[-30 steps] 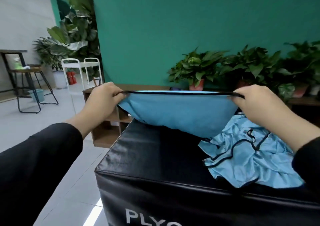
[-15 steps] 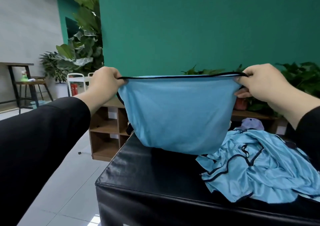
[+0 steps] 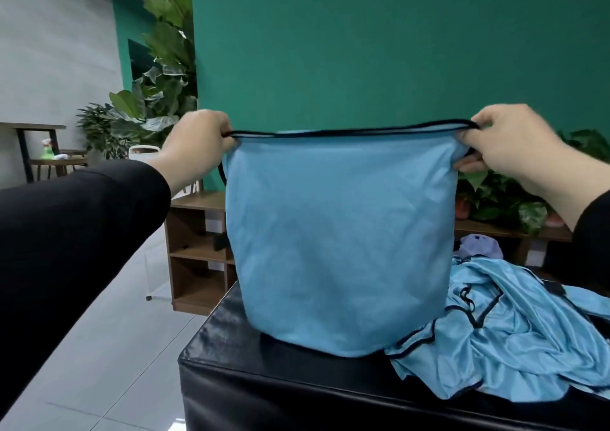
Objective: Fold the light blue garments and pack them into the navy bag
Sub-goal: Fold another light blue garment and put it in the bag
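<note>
1. Light blue garment (image 3: 340, 232): a smooth, matte piece of pale blue cloth with a thin dark trim along its top edge, held up and stretched flat between both hands. It hangs as a broad panel, wider at the top and rounded at the bottom, with faint soft creases across its face.
2. Its lower hem touches or nearly touches the top of the black padded box (image 3: 297, 381), near the box's far left part; which of the two cannot be told.
3. The left hand (image 3: 194, 140) has its fingers curled tight around the top left corner of the garment, at the dark trim.
4. The right hand (image 3: 505, 140) pinches the top right corner, thumb below and fingers folded over the trim. Both arms wear black sleeves.
5. A second light blue garment (image 3: 515, 341) lies crumpled in a heap on the right side of the box top, just beside the hanging one. It looks shinier, satin-like, with dark piping along its edges and deep folds.
6. Behind the box stand a wooden shelf unit (image 3: 198, 249) and potted green plants (image 3: 501, 196) against a green wall (image 3: 363, 50); a pale lilac object (image 3: 478, 247) shows past the heap.
</note>
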